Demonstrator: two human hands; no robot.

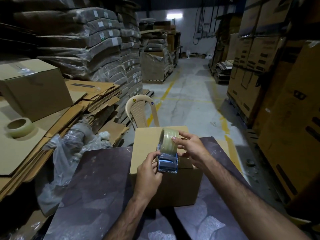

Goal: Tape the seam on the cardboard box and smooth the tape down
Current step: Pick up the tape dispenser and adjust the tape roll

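Note:
A closed brown cardboard box [147,148] stands on a dark table [97,181], its top seam running away from me. Above the box's near top edge I hold a tape dispenser [167,163] with a blue metal frame and a clear tape roll [168,139]. My left hand [149,172] grips the dispenser's frame from the left. My right hand [188,144] holds the roll from the right, thumb on its outer face. No tape on the seam is visible; the hands hide the near part.
A spare tape roll [19,127] lies on flattened cardboard at left, next to another taped box [34,87]. A beige plastic chair [140,111] stands behind the table. Wrapped pallet stacks and tall cartons line a concrete aisle [190,94].

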